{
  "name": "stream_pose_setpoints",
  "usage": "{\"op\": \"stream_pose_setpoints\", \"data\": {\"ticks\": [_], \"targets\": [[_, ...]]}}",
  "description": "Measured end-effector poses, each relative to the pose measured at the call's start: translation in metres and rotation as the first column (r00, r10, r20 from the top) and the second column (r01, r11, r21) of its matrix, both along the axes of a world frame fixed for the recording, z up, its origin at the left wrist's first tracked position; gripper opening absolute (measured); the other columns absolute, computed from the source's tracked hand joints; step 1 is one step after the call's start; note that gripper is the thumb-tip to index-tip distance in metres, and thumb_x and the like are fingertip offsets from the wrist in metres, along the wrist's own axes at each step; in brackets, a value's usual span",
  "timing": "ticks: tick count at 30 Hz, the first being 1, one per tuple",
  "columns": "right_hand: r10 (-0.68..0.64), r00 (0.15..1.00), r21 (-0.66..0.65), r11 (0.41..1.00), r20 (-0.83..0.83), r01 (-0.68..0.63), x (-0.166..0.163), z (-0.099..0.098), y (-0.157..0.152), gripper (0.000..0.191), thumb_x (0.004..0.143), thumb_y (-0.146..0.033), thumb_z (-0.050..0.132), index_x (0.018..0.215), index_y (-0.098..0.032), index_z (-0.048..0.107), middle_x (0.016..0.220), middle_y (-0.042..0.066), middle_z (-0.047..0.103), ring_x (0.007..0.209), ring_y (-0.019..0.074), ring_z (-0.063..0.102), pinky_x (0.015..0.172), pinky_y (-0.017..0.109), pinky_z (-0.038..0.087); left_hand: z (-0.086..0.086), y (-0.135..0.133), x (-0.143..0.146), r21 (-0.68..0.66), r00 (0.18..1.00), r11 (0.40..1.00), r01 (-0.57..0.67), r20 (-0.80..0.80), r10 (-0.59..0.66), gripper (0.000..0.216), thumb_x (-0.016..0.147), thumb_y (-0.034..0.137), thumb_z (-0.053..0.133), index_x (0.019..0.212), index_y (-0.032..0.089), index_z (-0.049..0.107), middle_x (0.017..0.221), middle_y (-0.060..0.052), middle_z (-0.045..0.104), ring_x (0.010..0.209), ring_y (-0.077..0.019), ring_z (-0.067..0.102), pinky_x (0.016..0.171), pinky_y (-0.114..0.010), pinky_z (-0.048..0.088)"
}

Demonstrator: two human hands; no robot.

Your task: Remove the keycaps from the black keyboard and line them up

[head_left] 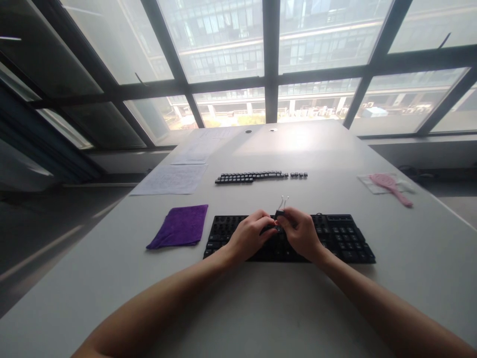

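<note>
Over the middle of a black keyboard, my two hands meet with their fingertips together. Between the thumb and fingers of my right hand is a keycap puller, its dark body low and its two thin wire prongs pointing up and away. The fingers of my left hand are closed in a pinch against its near end, where a small reddish bit shows. What the left fingertips hold is hidden. Many keys on the keyboard's upper left and middle look stripped of caps. The number pad on the right still carries its keycaps.
Loose black keycaps lie in rows beyond the keyboard. A folded purple cloth is to its left, with paper sheets farther back. A pink hairbrush rests on a clear bag at the right. Windows stand behind the white table.
</note>
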State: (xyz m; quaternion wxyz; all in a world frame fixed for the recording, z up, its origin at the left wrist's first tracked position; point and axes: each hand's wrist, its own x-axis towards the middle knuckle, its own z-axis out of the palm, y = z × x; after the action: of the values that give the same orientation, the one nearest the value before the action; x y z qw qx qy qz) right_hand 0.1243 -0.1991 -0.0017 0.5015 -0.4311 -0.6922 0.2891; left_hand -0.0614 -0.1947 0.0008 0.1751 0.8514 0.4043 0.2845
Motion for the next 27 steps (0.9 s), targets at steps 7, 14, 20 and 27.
{"op": "stream_pose_setpoints", "data": {"ticks": [7, 14, 20, 27], "targets": [[-0.036, 0.999, 0.012, 0.999, 0.007, 0.036, -0.0018, -0.0014, -0.0010, 0.011, 0.094, -0.027, 0.053, 0.087, -0.020, 0.060, 0.075, 0.002, 0.068, 0.069, 0.0181, 0.063, 0.069, 0.028, 0.047, -0.0016, -0.0022, -0.0020, 0.009, 0.992, 0.998, -0.061, 0.111, 0.060, 0.027, 0.087, 0.032, 0.070, 0.109, 0.021, 0.058, 0.096, -0.003, 0.068, 0.090, -0.0186, 0.064, 0.082, -0.031, 0.051], [-0.059, 0.985, -0.015, 0.998, 0.164, 0.062, -0.0046, -0.0046, 0.0010, 0.011, 0.099, -0.029, 0.044, 0.095, -0.022, 0.051, 0.070, 0.000, 0.066, 0.060, 0.0170, 0.061, 0.061, 0.027, 0.041, 0.0018, -0.0041, -0.0026, 0.175, 0.997, 0.983, 0.048, -0.069, -0.037, 0.017, 0.098, 0.032, 0.053, 0.108, 0.022, 0.062, 0.102, -0.006, 0.068, 0.095, -0.0209, 0.060, 0.085, -0.035, 0.050], [-0.021, 0.993, -0.020, 1.000, 0.116, 0.023, -0.0037, -0.0047, 0.0012, 0.009, 0.100, -0.028, 0.042, 0.094, -0.023, 0.047, 0.072, -0.001, 0.065, 0.063, 0.0160, 0.060, 0.062, 0.026, 0.041, 0.0026, -0.0056, -0.0019, 0.276, 0.990, 0.960, 0.049, -0.140, -0.011, 0.020, 0.098, 0.022, 0.050, 0.112, 0.023, 0.064, 0.108, -0.007, 0.065, 0.100, -0.0212, 0.057, 0.087, -0.035, 0.050], [-0.036, 0.995, -0.037, 0.999, 0.088, 0.039, -0.0038, -0.0044, 0.0030, 0.012, 0.100, -0.028, 0.041, 0.092, -0.023, 0.047, 0.068, -0.002, 0.061, 0.059, 0.0147, 0.058, 0.060, 0.025, 0.041, 0.0046, -0.0077, -0.0025, 0.206, 1.000, 0.979, -0.007, 0.019, 0.003, 0.014, 0.094, 0.026, 0.060, 0.106, 0.024, 0.067, 0.109, -0.007, 0.061, 0.101, -0.0209, 0.056, 0.087, -0.034, 0.051]]}}
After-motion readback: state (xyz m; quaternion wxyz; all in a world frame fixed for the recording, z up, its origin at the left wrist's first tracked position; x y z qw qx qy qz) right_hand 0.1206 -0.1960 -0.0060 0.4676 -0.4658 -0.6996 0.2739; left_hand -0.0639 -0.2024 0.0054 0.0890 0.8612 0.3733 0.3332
